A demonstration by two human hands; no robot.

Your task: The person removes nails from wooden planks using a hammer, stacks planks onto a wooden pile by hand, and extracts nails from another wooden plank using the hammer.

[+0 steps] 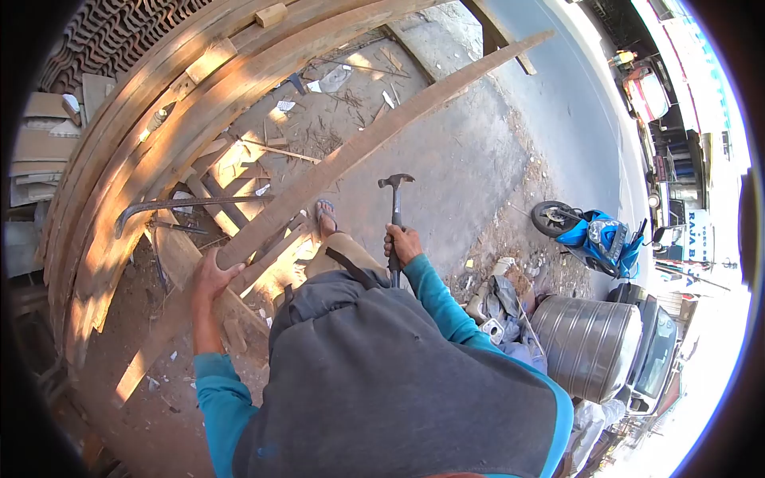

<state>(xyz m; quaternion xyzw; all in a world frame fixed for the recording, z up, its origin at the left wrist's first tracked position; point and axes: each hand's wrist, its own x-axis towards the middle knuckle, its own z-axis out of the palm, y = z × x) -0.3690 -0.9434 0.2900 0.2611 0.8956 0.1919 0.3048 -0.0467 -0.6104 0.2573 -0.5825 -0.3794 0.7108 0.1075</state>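
Observation:
My left hand (pixel 213 277) grips a long wooden plank (pixel 358 151), fingers and thumb around it near its lower part. The plank slants up and to the right, its far end narrowing in view. In my right hand (pixel 404 243) is a claw hammer (pixel 396 199), held by its dark handle with the head pointing away from me. The hammer is apart from the plank. Close to my left hand lies a bent metal crowbar (pixel 183 204), resting across the timber. A sandalled foot (pixel 326 215) shows between the plank and the hammer.
Long stacked beams (pixel 143 159) fill the left side, beside roof tiles (pixel 96 40). Wood scraps and debris litter the ground. At right are a blue motorcycle (pixel 598 239), a ribbed metal tank (pixel 586 346) and a dark vehicle (pixel 657 342); a grey road (pixel 578 119) runs beyond.

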